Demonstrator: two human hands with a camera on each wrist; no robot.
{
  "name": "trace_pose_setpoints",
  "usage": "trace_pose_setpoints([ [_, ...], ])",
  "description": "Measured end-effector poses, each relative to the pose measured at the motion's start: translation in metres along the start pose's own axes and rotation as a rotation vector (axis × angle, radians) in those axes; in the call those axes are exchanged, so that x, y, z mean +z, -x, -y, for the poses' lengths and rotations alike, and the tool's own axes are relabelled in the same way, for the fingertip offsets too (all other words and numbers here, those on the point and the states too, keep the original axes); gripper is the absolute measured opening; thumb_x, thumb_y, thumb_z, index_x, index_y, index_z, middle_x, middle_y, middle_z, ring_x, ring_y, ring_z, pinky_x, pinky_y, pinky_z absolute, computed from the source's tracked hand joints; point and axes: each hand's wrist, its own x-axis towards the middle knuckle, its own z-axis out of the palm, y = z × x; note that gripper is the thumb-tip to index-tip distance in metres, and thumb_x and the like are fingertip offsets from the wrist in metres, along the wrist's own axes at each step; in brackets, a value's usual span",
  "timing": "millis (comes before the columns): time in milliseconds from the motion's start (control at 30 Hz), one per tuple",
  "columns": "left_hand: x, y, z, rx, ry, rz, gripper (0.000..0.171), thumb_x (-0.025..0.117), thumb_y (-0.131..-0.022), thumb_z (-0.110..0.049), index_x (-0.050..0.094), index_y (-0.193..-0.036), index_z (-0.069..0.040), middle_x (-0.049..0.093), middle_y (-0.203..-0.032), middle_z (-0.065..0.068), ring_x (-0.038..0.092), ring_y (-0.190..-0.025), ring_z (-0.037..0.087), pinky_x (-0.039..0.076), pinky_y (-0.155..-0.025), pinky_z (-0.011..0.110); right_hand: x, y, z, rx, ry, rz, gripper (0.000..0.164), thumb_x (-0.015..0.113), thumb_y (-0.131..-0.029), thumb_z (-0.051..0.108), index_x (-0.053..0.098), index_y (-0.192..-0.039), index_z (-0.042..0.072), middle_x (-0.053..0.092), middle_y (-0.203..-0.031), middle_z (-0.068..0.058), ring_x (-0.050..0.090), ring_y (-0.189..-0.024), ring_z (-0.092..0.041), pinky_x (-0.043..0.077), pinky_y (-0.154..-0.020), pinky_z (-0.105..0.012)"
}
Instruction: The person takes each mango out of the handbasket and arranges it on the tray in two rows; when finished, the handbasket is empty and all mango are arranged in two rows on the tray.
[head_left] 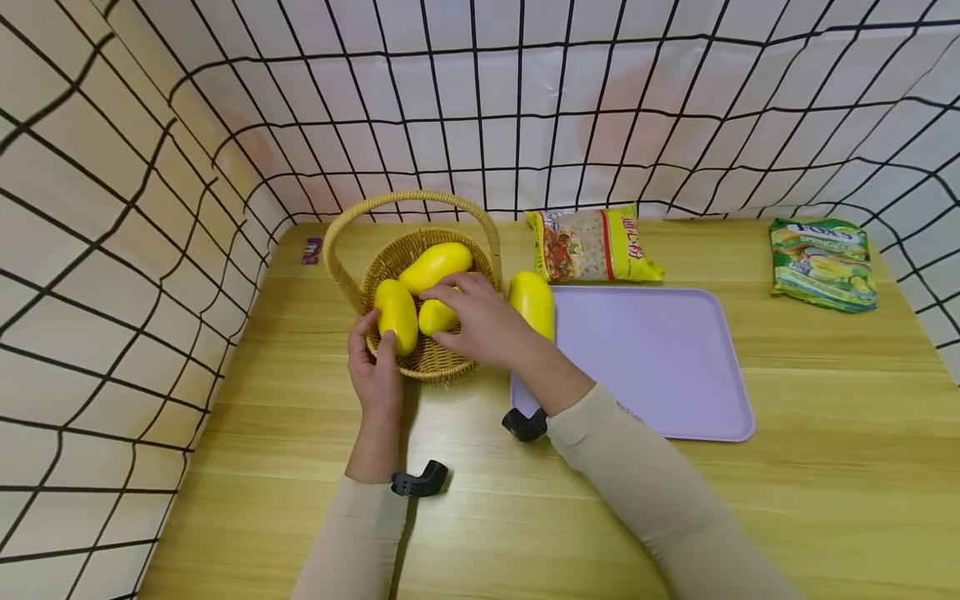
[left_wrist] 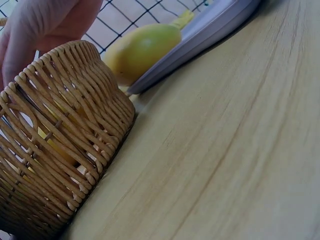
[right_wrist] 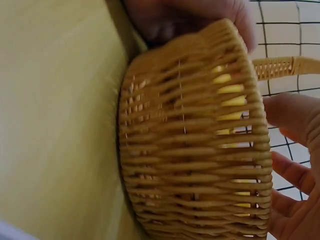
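A round wicker basket (head_left: 431, 367) with a tall handle stands on the wooden table, yellow mangoes inside. My left hand (head_left: 375, 375) grips its near left rim, thumb over the edge beside a left-hand mango (head_left: 397, 317). Reaching in from the right, my right hand (head_left: 483, 321) has its thumb and fingers around another mango (head_left: 437, 317), partly hidden beneath them. A further mango (head_left: 438, 265) lies at the back of the basket. In the right wrist view, right fingers (right_wrist: 292, 170) bend over the basket wall (right_wrist: 195, 135).
Right of the basket, one mango (head_left: 532, 302) rests at the left edge of a lilac tray (head_left: 652, 358). Behind the tray lies a yellow food packet (head_left: 592, 244); a green bag (head_left: 823, 264) is far right. A small purple packet (head_left: 312, 251) sits left. Black wire grid (head_left: 517, 108) borders the table.
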Motion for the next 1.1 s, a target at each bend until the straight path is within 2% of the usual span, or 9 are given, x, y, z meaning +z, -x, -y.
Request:
trace_pose_setpoints([
  [267, 0.001, 0.001, -0.001, -0.012, -0.004, -0.002, 0.036, 0.056, -0.096, -0.005, 0.059, -0.131, -0.002, 0.051, -0.147, 0.007, 0.040, -0.142, 0.017, 0.032, -0.119, 0.037, 0.000, -0.011, -0.005, 0.010, 0.083, 0.104, 0.063, 0.078, -0.090, 0.034, 0.054, -0.148, 0.025, 0.048, -0.153, -0.006, 0.035, -0.147, -0.031, 0.032, -0.123, -0.047],
  [600, 0.001, 0.001, 0.000, -0.028, -0.015, -0.007, 0.037, 0.058, -0.094, -0.007, 0.061, -0.131, -0.005, 0.050, -0.149, 0.007, 0.038, -0.145, 0.018, 0.030, -0.122, 0.040, 0.005, -0.018, -0.012, -0.005, 0.112, 0.134, 0.069, 0.081, -0.086, 0.042, 0.054, -0.148, 0.027, 0.048, -0.154, -0.005, 0.036, -0.145, -0.033, 0.019, -0.127, -0.053],
  [900, -0.001, 0.001, 0.000, -0.039, -0.007, 0.008, 0.038, 0.058, -0.095, -0.009, 0.061, -0.133, -0.007, 0.048, -0.152, 0.005, 0.036, -0.147, 0.017, 0.029, -0.123, 0.041, 0.004, -0.017, -0.013, -0.006, 0.085, 0.152, 0.075, 0.082, -0.083, 0.046, 0.053, -0.149, 0.025, 0.047, -0.155, -0.006, 0.036, -0.146, -0.034, 0.027, -0.124, -0.055],
  [1100, -0.001, 0.001, 0.000, -0.041, -0.021, 0.000, 0.038, 0.058, -0.095, -0.010, 0.061, -0.133, -0.007, 0.048, -0.153, 0.005, 0.034, -0.148, 0.018, 0.026, -0.125, 0.041, 0.002, -0.017, -0.014, -0.027, 0.079, 0.187, 0.082, 0.084, -0.079, 0.051, 0.052, -0.150, 0.024, 0.046, -0.156, -0.006, 0.034, -0.147, -0.034, 0.026, -0.125, -0.052],
])
